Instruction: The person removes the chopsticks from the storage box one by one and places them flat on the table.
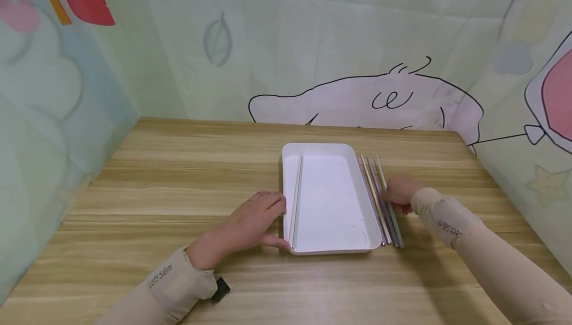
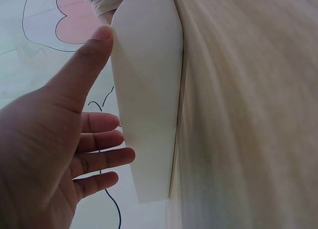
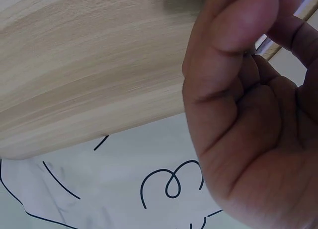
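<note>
A white rectangular tray (image 1: 330,201) lies on the table. One pair of thin metal chopsticks (image 1: 296,201) lies lengthwise inside it, along the left wall. My left hand (image 1: 254,218) rests at the tray's left side with fingers loosely extended, thumb at the near corner; the left wrist view has the thumb (image 2: 102,34) against the rim. Outside the right wall lie several more chopsticks (image 1: 388,223), side by side in gold, purple and greenish tones. Over them, my right hand (image 1: 402,192) has curled fingers and pinches the outermost, greenish chopsticks (image 1: 395,228) around mid-length.
The wood-grain table (image 1: 187,166) extends around the tray. A printed cloth (image 1: 178,42) with cartoon drawings stands along the back and both sides. A small black object (image 1: 221,290) sits at the left sleeve's cuff.
</note>
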{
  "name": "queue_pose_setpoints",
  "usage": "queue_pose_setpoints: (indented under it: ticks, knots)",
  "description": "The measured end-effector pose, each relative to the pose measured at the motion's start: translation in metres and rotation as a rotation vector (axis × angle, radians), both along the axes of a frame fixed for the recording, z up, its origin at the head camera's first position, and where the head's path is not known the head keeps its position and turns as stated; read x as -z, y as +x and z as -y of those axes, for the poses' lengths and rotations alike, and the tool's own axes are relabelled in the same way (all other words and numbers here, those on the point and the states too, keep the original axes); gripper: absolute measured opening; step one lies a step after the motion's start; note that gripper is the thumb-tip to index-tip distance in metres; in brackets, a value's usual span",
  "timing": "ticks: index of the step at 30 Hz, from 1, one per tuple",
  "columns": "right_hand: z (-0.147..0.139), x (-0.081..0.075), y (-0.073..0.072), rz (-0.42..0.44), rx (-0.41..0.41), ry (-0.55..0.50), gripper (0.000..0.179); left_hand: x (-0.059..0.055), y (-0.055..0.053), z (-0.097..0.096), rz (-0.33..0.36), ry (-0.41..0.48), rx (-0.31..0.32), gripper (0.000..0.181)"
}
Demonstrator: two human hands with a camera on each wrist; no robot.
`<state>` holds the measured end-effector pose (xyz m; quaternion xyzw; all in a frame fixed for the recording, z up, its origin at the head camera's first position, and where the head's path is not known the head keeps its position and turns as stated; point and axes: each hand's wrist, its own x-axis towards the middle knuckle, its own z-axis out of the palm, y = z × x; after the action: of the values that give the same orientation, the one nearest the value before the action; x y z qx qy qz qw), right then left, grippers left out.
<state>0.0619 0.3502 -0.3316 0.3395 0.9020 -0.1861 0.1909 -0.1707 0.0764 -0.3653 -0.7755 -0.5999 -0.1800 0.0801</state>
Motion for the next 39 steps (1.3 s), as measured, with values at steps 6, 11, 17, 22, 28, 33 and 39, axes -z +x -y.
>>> queue_pose_setpoints:
  ticks: [6,11,17,22,28,33,39]
  knots:
    - [-0.0002,0.0030,0.0016,0.000,0.009,0.002,0.038,0.0006,0.0006,0.0003,0.007,0.009,0.006,0.061]
    - [0.0007,0.0033,0.0027,0.005,0.016,0.003,0.037,0.0018,0.0010,0.0001,0.006,0.004,0.009,0.062]
    - [0.0001,0.0040,0.0036,-0.004,0.022,0.004,0.036,0.0018,0.0013,0.0001,0.008,-0.005,0.001,0.062]
    - [-0.0002,0.0052,0.0040,-0.010,0.037,-0.002,0.033,0.0024,0.0011,0.0001,0.000,0.012,0.008,0.062]
    - [0.0016,0.0036,0.0039,-0.013,0.057,-0.029,0.030,0.0030,0.0008,0.0004,-0.001,0.022,0.015,0.062]
    - [0.0025,0.0007,0.0044,-0.022,0.077,-0.066,0.027,0.0023,0.0006,0.0003,-0.002,0.020,0.013,0.062]
    - [0.0010,-0.0024,0.0041,-0.025,0.056,-0.052,0.030,0.0007,0.0000,-0.0005,-0.008,0.004,-0.001,0.062]
